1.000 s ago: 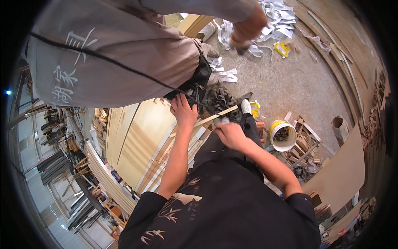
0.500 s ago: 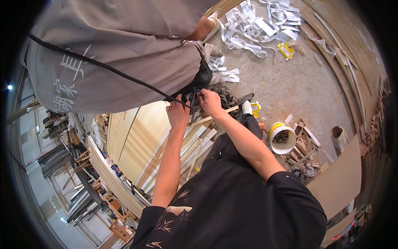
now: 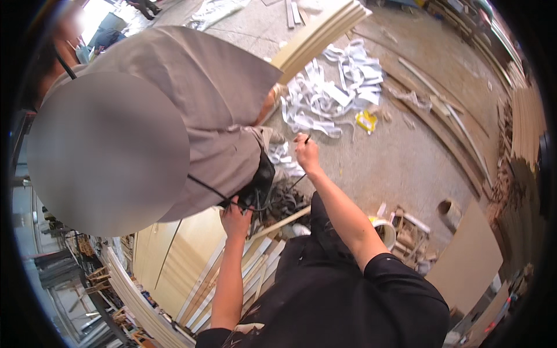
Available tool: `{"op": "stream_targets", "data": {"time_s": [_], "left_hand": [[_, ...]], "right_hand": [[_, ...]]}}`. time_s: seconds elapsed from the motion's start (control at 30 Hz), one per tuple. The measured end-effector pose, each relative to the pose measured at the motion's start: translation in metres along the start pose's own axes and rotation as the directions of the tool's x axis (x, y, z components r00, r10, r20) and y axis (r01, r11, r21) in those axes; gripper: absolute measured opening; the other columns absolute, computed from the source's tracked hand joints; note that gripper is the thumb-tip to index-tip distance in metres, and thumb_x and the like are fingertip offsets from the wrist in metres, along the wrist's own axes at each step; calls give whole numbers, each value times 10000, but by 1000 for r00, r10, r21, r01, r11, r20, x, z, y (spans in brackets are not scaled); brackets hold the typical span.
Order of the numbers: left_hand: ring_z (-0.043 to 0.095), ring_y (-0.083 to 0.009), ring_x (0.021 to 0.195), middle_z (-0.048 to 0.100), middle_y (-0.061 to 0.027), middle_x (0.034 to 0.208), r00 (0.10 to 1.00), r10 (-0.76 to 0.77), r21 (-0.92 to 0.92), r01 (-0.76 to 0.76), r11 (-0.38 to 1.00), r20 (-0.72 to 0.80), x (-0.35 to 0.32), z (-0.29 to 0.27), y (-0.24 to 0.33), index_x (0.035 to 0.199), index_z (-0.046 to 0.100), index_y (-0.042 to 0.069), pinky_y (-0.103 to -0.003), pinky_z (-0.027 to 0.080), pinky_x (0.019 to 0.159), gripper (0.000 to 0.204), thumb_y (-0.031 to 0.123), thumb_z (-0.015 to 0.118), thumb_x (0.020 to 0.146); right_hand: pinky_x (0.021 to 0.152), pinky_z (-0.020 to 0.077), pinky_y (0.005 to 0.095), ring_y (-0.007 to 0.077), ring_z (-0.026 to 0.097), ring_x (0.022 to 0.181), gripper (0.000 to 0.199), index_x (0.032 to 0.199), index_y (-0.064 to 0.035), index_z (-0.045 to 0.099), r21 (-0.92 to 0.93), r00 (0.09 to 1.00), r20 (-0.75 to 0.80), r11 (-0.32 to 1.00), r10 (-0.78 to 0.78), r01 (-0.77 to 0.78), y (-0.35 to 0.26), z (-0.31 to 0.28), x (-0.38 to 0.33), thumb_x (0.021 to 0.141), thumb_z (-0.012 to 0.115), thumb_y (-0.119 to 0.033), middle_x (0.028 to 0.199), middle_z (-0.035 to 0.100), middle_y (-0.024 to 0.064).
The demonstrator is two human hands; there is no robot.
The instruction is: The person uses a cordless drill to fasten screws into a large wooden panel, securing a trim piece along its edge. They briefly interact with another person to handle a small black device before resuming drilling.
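My right hand [image 3: 307, 155] is raised over the concrete floor, closed round the end of a thin black cord [image 3: 298, 182] whose dark tip pokes out above the fingers. The cord runs down toward a black pouch [image 3: 260, 178] at the side of a person in a grey-brown work garment [image 3: 214, 69]. At the pouch's lower edge my left hand [image 3: 235, 221] has its fingers bent against black cord; part of the grip is hidden. Another black cord [image 3: 206, 188] stretches across the person's garment to that spot.
Pale wood strips [image 3: 264, 264] and boards [image 3: 191, 255] lie below my left hand. Tangled white strips [image 3: 331, 95] and a yellow packet [image 3: 366, 122] lie on the floor ahead. A white bucket [image 3: 384, 232] and wood offcuts [image 3: 409, 232] sit at right. The person carries long boards [image 3: 319, 35].
My right hand has pulled away from the left, up and to the right, drawing the cord out. The left hand stays at the pouch. The person's blurred head has come into view.
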State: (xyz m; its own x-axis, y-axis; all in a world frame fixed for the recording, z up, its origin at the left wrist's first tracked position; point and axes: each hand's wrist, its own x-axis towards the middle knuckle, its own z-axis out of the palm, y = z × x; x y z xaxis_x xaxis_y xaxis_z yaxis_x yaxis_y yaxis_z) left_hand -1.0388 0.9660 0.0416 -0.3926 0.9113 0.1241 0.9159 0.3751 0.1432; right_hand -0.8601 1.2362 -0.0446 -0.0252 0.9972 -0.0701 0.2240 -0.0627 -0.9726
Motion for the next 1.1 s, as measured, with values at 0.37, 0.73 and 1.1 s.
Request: {"op": "stream_targets", "data": {"time_s": [0.37, 0.73, 1.1], "left_hand": [[708, -370, 1068, 758, -127, 1097, 883, -417, 114, 402, 909, 213, -10, -1, 31, 1227, 695, 119, -520, 510, 989, 665, 513, 877, 724], [654, -371, 1155, 728, -132, 1179, 832, -520, 153, 498, 853, 194, -42, -26, 75, 1273, 673, 118, -539, 481, 1005, 655, 513, 819, 771], [600, -372, 1243, 698, -137, 1260, 904, -403, 377, 427, 822, -145, -15, 35, 80, 1319, 650, 118, -559, 451, 1021, 647, 513, 761, 819]], "right_hand": [[666, 528, 408, 227, 692, 850, 777, 1309, -24, 565, 675, 802, 270, 489, 532, -552, 99, 72, 392, 996, 479, -730, 1089, 669, 88], [1065, 477, 416, 335, 610, 1252, 931, 1435, 130, 507, 325, 782, 39, 732, 622, -599, -36, 104, 349, 1042, 385, -705, 1423, 599, 224], [991, 480, 447, 377, 628, 1154, 756, 1390, 113, 524, 357, 977, 208, 927, 40, -114, -154, 155, 250, 1100, 397, -573, 1297, 640, 293]]}}
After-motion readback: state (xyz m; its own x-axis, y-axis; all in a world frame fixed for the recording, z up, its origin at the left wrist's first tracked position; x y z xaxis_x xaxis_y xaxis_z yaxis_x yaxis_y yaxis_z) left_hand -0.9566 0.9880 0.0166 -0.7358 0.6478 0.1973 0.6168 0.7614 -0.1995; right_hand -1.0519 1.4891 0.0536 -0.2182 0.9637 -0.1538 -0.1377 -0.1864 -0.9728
